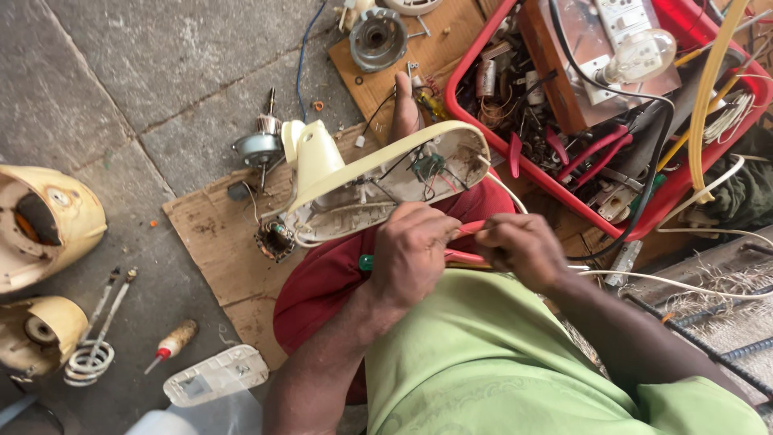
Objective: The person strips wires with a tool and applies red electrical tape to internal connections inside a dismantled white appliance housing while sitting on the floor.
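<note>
Centre frame: left hand fist-closed around red-handled pliers and a green-tipped tool, right hand curled shut on the pliers' other end plus a white wire running off right. Cream fan base lies upside down on the lap just above the hands, wiring exposed. Risk, as I judge it: base is only propped on the knee, a hard tug on the wire could tip it off; pliers slipping could nick fingers. Red crate upper right holds a light bulb, more red-handled tools, tangled cables, small parts. Cream motor housings at left edge, screwdriver lower left
</note>
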